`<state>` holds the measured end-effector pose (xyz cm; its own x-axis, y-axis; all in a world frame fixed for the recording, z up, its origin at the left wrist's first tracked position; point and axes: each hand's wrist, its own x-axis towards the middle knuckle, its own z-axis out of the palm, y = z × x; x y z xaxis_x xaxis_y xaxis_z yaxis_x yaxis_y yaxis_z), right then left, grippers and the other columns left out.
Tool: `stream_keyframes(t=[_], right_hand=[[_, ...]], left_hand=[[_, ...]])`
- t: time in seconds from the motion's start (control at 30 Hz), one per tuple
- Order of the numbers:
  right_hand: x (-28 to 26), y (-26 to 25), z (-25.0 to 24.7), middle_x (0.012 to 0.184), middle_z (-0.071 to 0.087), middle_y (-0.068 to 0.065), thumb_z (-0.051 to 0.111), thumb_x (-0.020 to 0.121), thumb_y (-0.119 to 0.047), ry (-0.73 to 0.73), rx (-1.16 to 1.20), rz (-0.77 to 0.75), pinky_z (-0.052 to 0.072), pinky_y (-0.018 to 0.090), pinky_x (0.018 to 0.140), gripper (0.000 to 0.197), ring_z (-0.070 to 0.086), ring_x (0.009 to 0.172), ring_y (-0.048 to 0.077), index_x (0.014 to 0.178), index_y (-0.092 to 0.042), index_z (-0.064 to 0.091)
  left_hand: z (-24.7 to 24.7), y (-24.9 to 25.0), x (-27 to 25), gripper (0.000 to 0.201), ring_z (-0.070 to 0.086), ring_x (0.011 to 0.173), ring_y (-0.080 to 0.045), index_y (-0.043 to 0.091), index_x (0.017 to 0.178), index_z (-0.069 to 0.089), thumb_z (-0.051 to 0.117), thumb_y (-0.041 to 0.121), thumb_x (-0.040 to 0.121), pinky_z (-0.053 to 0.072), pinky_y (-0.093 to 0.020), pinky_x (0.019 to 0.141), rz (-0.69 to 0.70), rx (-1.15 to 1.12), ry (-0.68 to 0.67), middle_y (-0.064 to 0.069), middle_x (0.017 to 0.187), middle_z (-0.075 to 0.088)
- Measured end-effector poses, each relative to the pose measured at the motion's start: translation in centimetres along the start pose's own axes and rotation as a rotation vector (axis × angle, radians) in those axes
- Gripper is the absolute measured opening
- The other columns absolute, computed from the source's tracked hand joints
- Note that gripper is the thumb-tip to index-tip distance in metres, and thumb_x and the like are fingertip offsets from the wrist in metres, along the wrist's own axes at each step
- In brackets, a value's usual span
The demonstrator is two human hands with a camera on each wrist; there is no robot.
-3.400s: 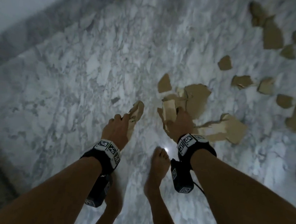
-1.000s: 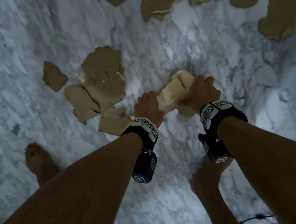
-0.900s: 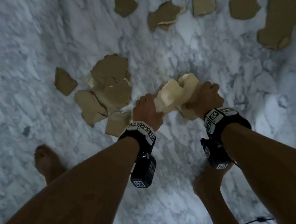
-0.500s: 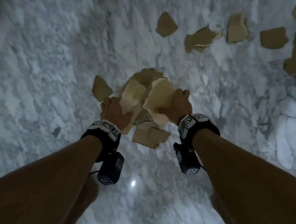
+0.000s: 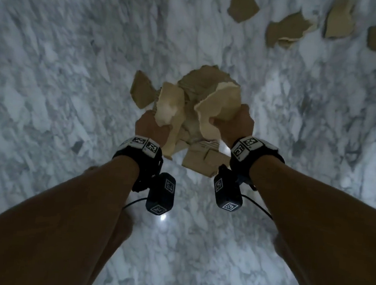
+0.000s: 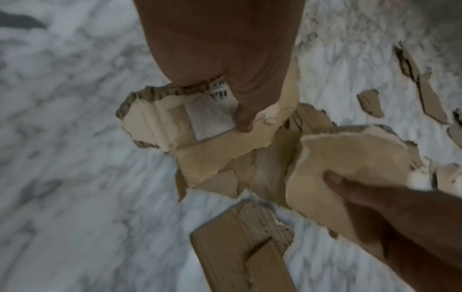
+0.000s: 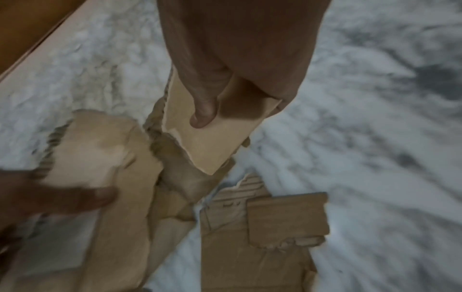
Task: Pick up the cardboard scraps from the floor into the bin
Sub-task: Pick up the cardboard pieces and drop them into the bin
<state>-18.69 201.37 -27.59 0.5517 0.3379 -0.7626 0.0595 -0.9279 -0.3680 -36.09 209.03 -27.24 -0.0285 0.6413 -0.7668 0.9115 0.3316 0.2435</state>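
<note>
My left hand (image 5: 153,127) grips a pale torn cardboard scrap (image 5: 169,108); in the left wrist view its thumb (image 6: 245,118) presses by a white label on that scrap (image 6: 207,126). My right hand (image 5: 232,123) grips another pale scrap (image 5: 220,106), with the thumb (image 7: 202,114) on top of it (image 7: 212,142). Both hands hang close together just above a small pile of brown scraps (image 5: 202,79) on the marble floor. A flat folded piece (image 5: 203,160) lies under my wrists. No bin is in view.
Several more scraps lie on the floor at the top right, among them one (image 5: 242,7) and a torn one (image 5: 285,31). A lone scrap (image 5: 141,89) lies left of the pile. A brown wooden edge (image 7: 25,29) shows in the right wrist view. A cable (image 5: 257,202) trails from my right wrist.
Both hands, each still holding its scrap, have moved from the bare floor right of the pile to directly above it, and have drawn slightly apart.
</note>
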Motion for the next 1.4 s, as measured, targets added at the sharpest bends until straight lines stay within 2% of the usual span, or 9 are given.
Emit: stream_keyframes(t=[0.2, 0.47, 0.63, 0.8, 0.9, 1.0, 1.2, 1.3, 1.4], right_hand=[[-2.4, 0.3, -3.3, 0.117, 0.059, 0.015, 0.078, 0.073, -0.043, 0.013, -0.167, -0.042, 0.044, 0.032, 0.073, 0.062, 0.060, 0.102, 0.032, 0.115, -0.005, 0.055], [-5.0, 3.6, 0.2, 0.131, 0.031, 0.015, 0.082, 0.073, -0.029, -0.263, -0.463, -0.113, 0.050, 0.040, 0.079, 0.065, 0.056, 0.098, 0.037, 0.120, -0.002, 0.046], [-4.0, 6.3, 4.3, 0.126, 0.041, 0.013, 0.083, 0.067, -0.016, -0.137, -0.557, -0.238, 0.049, 0.045, 0.080, 0.071, 0.054, 0.102, 0.038, 0.124, -0.011, 0.042], [-3.3, 7.0, 4.1, 0.126, 0.054, 0.008, 0.074, 0.076, -0.038, -0.159, -0.738, -0.267, 0.038, 0.046, 0.096, 0.061, 0.044, 0.121, 0.034, 0.126, -0.016, 0.047], [-3.8, 7.0, 1.6, 0.121, 0.056, 0.009, 0.070, 0.082, -0.031, -0.190, -0.593, -0.224, 0.043, 0.041, 0.085, 0.044, 0.052, 0.114, 0.034, 0.120, -0.016, 0.052], [-4.9, 6.8, -3.5, 0.110, 0.054, 0.012, 0.063, 0.087, -0.019, -0.113, -0.356, -0.172, 0.040, 0.036, 0.068, 0.026, 0.059, 0.097, 0.036, 0.109, -0.013, 0.051], [-5.1, 5.8, -22.5, 0.102, 0.063, 0.015, 0.056, 0.091, -0.017, 0.158, -0.149, -0.170, 0.037, 0.035, 0.063, 0.029, 0.061, 0.091, 0.036, 0.116, -0.009, 0.045], [-4.6, 6.1, -33.7, 0.105, 0.064, 0.018, 0.055, 0.092, -0.013, 0.333, -0.003, -0.200, 0.035, 0.035, 0.063, 0.031, 0.060, 0.095, 0.038, 0.120, -0.004, 0.045], [-4.9, 7.5, -44.4, 0.107, 0.062, 0.017, 0.053, 0.091, -0.009, 0.502, 0.129, -0.190, 0.037, 0.034, 0.064, 0.029, 0.060, 0.097, 0.036, 0.118, -0.003, 0.046]], left_hand=[[-4.2, 0.5, -1.6, 0.037, 0.060, 0.110, -0.037, -0.002, 0.111, 0.062, 0.066, 0.023, 0.086, 0.048, -0.038, 0.088, 0.047, 0.052, 0.050, -0.021, 0.118, 0.065], [-3.6, -0.9, -1.1, 0.044, 0.060, 0.111, -0.036, 0.000, 0.115, 0.061, 0.067, 0.030, 0.083, 0.048, -0.035, 0.086, 0.056, 0.095, 0.109, -0.020, 0.120, 0.064], [-0.6, -2.4, -1.4, 0.045, 0.059, 0.112, -0.036, 0.000, 0.117, 0.059, 0.066, 0.029, 0.084, 0.047, -0.036, 0.089, 0.082, 0.173, 0.068, -0.020, 0.120, 0.063], [1.0, -1.8, -3.3, 0.036, 0.059, 0.109, -0.039, -0.003, 0.113, 0.059, 0.061, 0.022, 0.087, 0.047, -0.037, 0.085, 0.069, 0.215, 0.038, -0.023, 0.117, 0.063], [1.5, 1.0, -5.5, 0.038, 0.059, 0.108, -0.039, -0.003, 0.111, 0.060, 0.054, 0.025, 0.086, 0.045, -0.036, 0.086, 0.099, 0.200, 0.038, -0.023, 0.115, 0.063], [2.1, 5.5, -8.6, 0.065, 0.058, 0.111, -0.036, 0.000, 0.117, 0.058, 0.036, 0.039, 0.071, 0.044, -0.034, 0.089, 0.162, 0.179, -0.001, -0.019, 0.120, 0.062], [5.1, 20.9, -16.7, 0.058, 0.061, 0.088, -0.033, -0.010, 0.097, 0.061, 0.036, 0.035, 0.071, 0.037, -0.030, 0.069, 0.403, 0.152, 0.019, -0.020, 0.095, 0.065], [8.3, 30.5, -22.6, 0.061, 0.062, 0.097, -0.039, -0.006, 0.108, 0.060, 0.039, 0.031, 0.065, 0.043, -0.033, 0.073, 0.507, 0.037, -0.010, -0.025, 0.105, 0.065], [12.3, 39.6, -29.1, 0.046, 0.061, 0.104, -0.033, 0.001, 0.115, 0.059, 0.052, 0.026, 0.077, 0.031, -0.020, 0.067, 0.633, -0.013, -0.035, -0.018, 0.114, 0.065]])
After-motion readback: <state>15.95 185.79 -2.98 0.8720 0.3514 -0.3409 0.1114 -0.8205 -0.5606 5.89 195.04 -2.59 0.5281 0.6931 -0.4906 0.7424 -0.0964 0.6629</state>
